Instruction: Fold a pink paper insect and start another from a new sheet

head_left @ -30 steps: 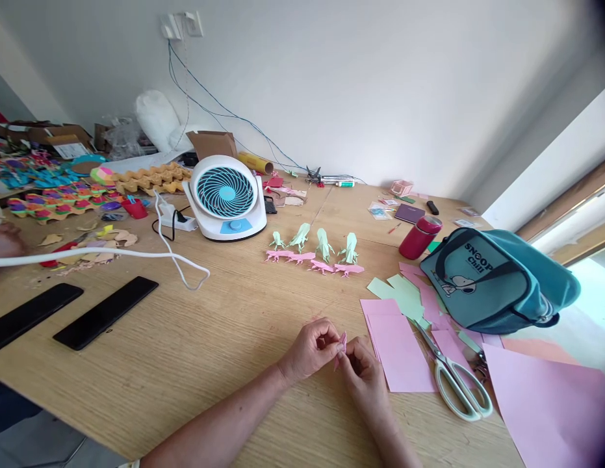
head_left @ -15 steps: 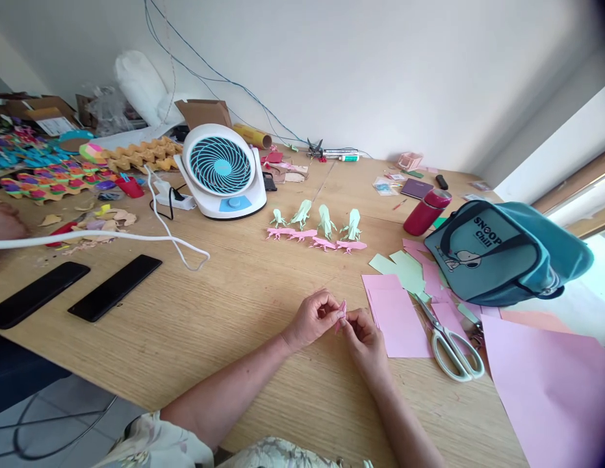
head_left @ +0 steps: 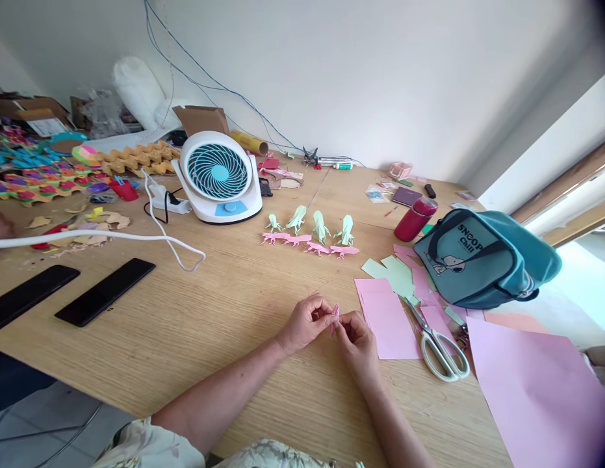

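Between my fingertips is a small piece of folded pink paper [head_left: 336, 312]. My left hand [head_left: 308, 322] pinches it from the left, thumb against forefinger. My right hand [head_left: 357, 339] is closed on it from the right, with its fingertips touching the lower part. Most of the folds are hidden by my fingers. Farther back on the table stand several pale green folded paper insects [head_left: 320, 226], with a row of pink folded paper insects [head_left: 318, 247] in front of them. To the right of my hands lies a stack of pink paper sheets [head_left: 390, 322].
White-handled scissors [head_left: 441, 354] and a large pink sheet [head_left: 531, 383] lie on the right, near a teal bag [head_left: 470, 257] and a red bottle [head_left: 416, 218]. On the left are a white fan [head_left: 219, 175], a white cable [head_left: 112, 234] and two black phones [head_left: 106, 291]. Another person's blurred hand [head_left: 0, 226] shows far left.
The view has shifted slightly, so most things sit a little farther left. Both hands keep their pinch on the folded pink paper, with only small finger movement.
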`<state>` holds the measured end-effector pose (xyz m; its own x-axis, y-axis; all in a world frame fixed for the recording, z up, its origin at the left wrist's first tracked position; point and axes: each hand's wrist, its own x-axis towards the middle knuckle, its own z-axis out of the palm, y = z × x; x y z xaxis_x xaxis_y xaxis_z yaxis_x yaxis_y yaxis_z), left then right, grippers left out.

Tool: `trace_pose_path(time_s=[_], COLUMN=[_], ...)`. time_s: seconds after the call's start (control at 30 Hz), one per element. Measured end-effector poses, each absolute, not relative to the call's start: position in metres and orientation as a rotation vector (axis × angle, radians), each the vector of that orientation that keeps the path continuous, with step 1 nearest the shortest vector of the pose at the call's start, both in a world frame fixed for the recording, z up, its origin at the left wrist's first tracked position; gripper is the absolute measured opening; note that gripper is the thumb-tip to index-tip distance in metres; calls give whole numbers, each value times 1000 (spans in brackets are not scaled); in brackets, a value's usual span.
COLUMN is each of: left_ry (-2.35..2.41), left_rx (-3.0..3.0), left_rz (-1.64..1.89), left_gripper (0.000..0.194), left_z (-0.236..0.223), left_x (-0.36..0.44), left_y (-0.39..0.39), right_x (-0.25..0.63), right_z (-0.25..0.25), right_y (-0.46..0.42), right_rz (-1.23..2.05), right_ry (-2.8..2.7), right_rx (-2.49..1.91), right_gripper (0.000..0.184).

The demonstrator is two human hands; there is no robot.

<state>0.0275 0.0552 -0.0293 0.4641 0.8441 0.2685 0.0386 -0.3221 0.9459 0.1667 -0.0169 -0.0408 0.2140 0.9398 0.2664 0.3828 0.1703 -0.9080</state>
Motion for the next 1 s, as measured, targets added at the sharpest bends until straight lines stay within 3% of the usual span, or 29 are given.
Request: trace_pose_path(time_s=[1.0], left_ry=[730], left_rx=[1687], left_rz=[1009], left_gripper=[29], left_z=[-33], left_x=[27], left_y=[56], right_x=[166], right_z=[-41], right_y=[-17], right_rz=[655], right_ry=[-1348], right_rx=[-1427], right_gripper=[30])
